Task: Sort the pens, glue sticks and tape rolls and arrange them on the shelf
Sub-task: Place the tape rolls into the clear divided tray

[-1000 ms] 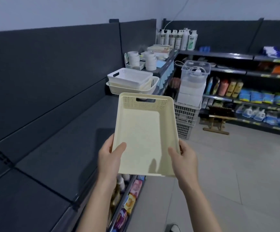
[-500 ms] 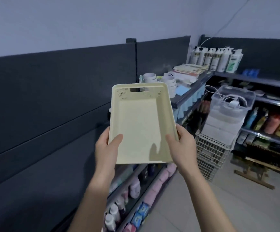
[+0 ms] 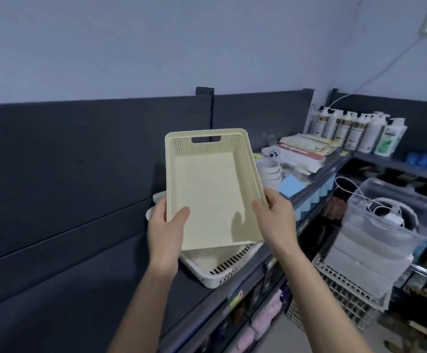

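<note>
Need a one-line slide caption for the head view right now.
Left hand and right hand hold an empty cream basket above white baskets on the dark shelf.

Left hand (image 3: 165, 233) and right hand (image 3: 276, 220) are both bare. Left forearm (image 3: 141, 309) and right forearm (image 3: 319, 301) are bare too, slim, visible to the bottom edge of view. Nail detail is too blurred to tell.

One wide-angle view looks from the person's head, forward and slightly down, along a dark shelf (image 3: 192, 301) that runs off to the right. It sits close above the cream basket (image 3: 207, 194) at centre; a pale wall (image 3: 156, 47) fills the upper half.
</note>
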Action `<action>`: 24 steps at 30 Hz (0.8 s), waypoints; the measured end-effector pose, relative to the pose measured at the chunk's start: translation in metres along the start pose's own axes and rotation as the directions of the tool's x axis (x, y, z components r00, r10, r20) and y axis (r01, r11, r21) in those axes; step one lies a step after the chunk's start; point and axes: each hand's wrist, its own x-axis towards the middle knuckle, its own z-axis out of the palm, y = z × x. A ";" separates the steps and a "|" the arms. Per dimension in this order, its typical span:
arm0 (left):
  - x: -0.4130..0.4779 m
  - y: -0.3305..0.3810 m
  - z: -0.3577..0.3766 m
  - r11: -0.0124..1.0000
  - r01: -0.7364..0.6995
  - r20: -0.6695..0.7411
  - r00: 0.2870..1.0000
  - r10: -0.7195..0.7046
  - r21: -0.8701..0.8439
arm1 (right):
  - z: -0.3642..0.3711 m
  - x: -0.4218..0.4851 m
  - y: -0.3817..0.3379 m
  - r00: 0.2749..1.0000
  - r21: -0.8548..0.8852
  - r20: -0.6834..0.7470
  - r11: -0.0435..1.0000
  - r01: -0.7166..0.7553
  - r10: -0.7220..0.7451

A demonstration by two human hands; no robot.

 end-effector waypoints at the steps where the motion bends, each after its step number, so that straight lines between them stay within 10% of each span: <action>1: 0.008 -0.003 0.007 1.000 0.003 -0.010 1.000 -0.003 0.011 | 0.002 0.013 0.006 1.000 -0.006 0.009 1.000 0.006 -0.006; 24: 0.036 -0.067 0.085 0.917 0.234 -0.522 0.852 -0.035 0.321 | 0.049 0.145 0.124 0.770 0.015 0.629 0.992 0.127 -0.108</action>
